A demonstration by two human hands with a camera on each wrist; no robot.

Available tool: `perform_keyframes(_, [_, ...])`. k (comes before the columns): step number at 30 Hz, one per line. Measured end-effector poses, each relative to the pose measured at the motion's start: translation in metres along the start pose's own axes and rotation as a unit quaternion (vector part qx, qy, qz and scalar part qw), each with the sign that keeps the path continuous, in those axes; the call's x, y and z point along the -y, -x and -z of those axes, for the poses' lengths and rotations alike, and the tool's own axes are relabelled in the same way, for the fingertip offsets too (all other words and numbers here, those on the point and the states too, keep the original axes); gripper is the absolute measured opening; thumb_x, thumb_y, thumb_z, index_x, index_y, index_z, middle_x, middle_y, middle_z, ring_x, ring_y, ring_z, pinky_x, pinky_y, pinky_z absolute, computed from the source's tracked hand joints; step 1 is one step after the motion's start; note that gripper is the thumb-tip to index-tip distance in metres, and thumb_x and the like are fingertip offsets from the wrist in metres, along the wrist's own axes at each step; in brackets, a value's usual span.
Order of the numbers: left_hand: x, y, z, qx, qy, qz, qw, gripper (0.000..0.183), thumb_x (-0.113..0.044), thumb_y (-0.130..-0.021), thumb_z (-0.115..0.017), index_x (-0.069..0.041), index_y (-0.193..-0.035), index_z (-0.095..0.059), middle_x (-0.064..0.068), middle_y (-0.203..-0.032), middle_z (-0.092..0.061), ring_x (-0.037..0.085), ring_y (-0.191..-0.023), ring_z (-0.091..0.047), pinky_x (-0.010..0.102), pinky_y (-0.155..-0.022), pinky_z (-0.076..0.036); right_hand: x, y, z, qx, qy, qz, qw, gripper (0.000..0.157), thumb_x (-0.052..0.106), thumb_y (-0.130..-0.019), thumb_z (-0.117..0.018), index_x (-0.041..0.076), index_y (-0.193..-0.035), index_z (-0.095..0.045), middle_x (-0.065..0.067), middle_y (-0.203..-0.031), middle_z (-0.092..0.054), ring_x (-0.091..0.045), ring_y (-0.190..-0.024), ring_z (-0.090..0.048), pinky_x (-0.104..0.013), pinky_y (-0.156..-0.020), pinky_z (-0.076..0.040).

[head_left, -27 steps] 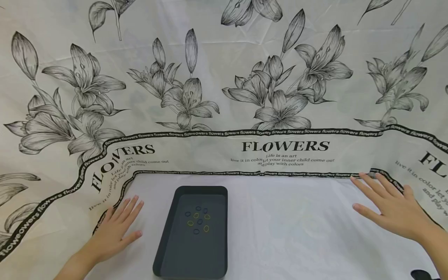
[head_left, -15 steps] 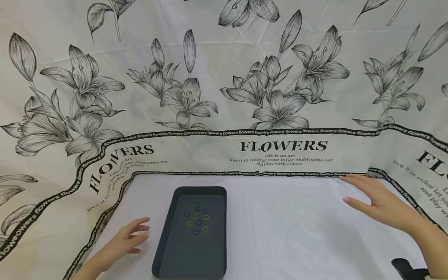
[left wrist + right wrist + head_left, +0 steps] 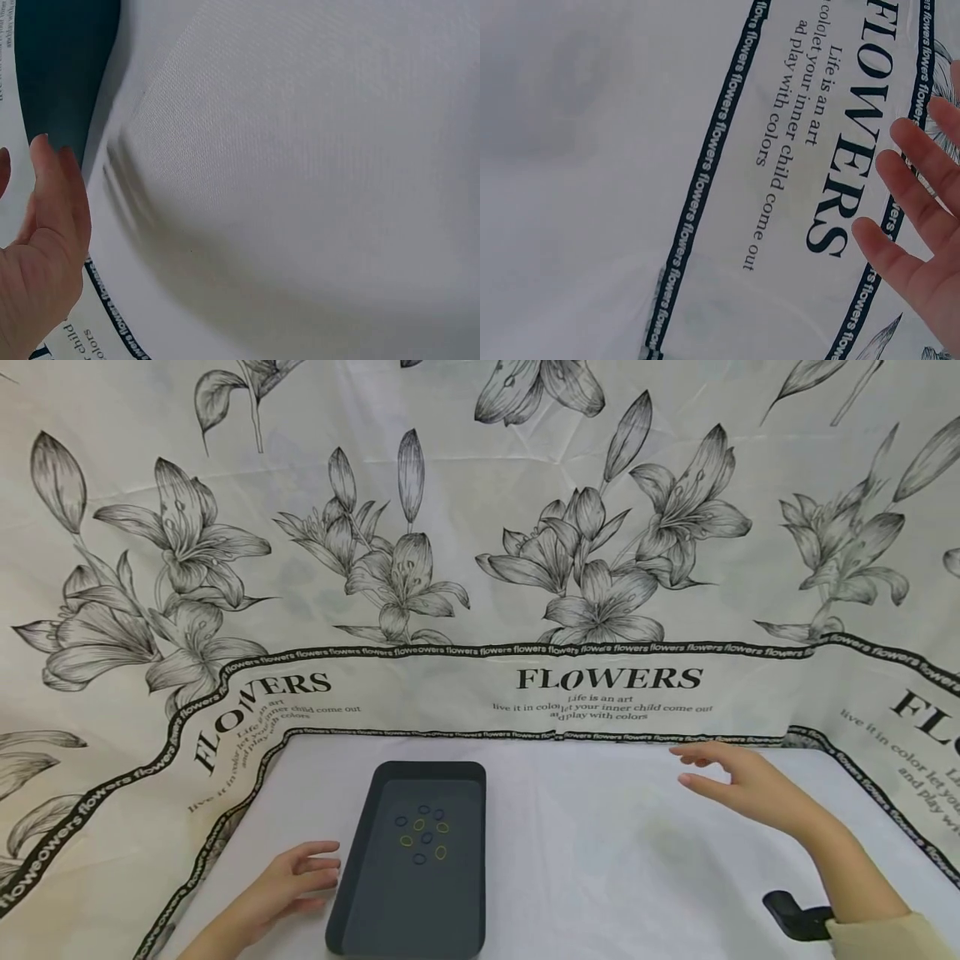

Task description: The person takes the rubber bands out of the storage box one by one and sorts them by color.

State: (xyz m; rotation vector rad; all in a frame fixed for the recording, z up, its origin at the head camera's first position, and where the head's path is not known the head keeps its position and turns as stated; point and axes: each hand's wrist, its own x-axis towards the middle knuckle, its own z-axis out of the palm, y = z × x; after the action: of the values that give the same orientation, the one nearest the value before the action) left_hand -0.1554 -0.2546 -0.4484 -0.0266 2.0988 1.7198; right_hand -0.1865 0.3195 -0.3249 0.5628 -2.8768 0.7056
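Observation:
A dark grey rectangular tray (image 3: 408,906) lies on the white cloth left of centre in the head view. Several small thin rings, some yellow (image 3: 441,852) and some dark blue (image 3: 419,859), are scattered over its far half. My left hand (image 3: 281,889) is beside the tray's left rim, fingers loosely bent and holding nothing; whether it touches the rim I cannot tell. In the left wrist view, part of the tray (image 3: 64,67) shows beyond the left hand (image 3: 49,225). Well to the right of the tray my right hand (image 3: 750,781) hovers with relaxed fingers, holding nothing.
White cloth (image 3: 600,860) covers the table surface. Behind it rises a fabric backdrop (image 3: 480,568) printed with lilies and lettering, folding forward at both sides. A black strap-like piece (image 3: 798,918) sticks out at my right forearm, by a pale sleeve (image 3: 885,939).
Both hands have come inward: the left from flat beside the tray to close by its left rim, the right leftward from the right corner. The tray and rings have stayed put.

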Motion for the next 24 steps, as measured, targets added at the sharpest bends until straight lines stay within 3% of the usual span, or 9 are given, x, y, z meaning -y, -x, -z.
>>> perform_keyframes(5, [-0.002,-0.004,-0.008,-0.02,-0.017,0.007,0.9996,0.062,-0.019,-0.087,-0.065,0.01,-0.133,-0.037,0.02,-0.118,-0.057,0.021,-0.098,-0.061,0.037,-0.075,-0.052,0.008,-0.015,-0.012,-0.005,-0.032,0.016,0.999,0.032,0.024,-0.089,-0.064,0.01,-0.117,-0.063,0.0,-0.102,-0.065,-0.005,-0.086,-0.055,-0.032,-0.074,-0.048])
perform_keyframes(8, [-0.003,-0.006,-0.012,-0.029,-0.03,0.004,0.9991,0.057,-0.017,-0.087,-0.064,0.011,-0.131,-0.04,0.018,-0.114,-0.059,0.02,-0.096,-0.061,0.036,-0.073,-0.053,0.011,-0.023,-0.018,-0.003,-0.057,0.021,0.998,0.03,0.022,-0.088,-0.064,0.009,-0.115,-0.063,-0.002,-0.102,-0.065,-0.004,-0.085,-0.056,-0.026,-0.073,-0.05])
perform_keyframes(15, [-0.007,-0.009,-0.018,-0.044,-0.042,0.003,0.9982,0.053,-0.013,-0.088,-0.062,0.012,-0.13,-0.041,0.018,-0.112,-0.059,0.02,-0.094,-0.061,0.036,-0.072,-0.053,0.018,-0.037,-0.033,0.005,-0.104,-0.009,0.995,0.029,0.023,-0.088,-0.065,0.007,-0.113,-0.065,-0.005,-0.102,-0.066,-0.012,-0.085,-0.057,-0.029,-0.072,-0.049])
perform_keyframes(24, [-0.011,-0.014,-0.021,-0.053,-0.033,-0.003,0.998,0.052,-0.006,-0.087,-0.061,0.011,-0.132,-0.041,0.024,-0.116,-0.057,0.022,-0.092,-0.061,0.037,-0.071,-0.053,0.037,-0.057,-0.062,0.03,-0.163,-0.023,0.986,0.027,0.014,-0.085,-0.067,0.001,-0.109,-0.065,-0.003,-0.086,-0.064,-0.02,-0.085,-0.057,-0.033,-0.067,-0.048])
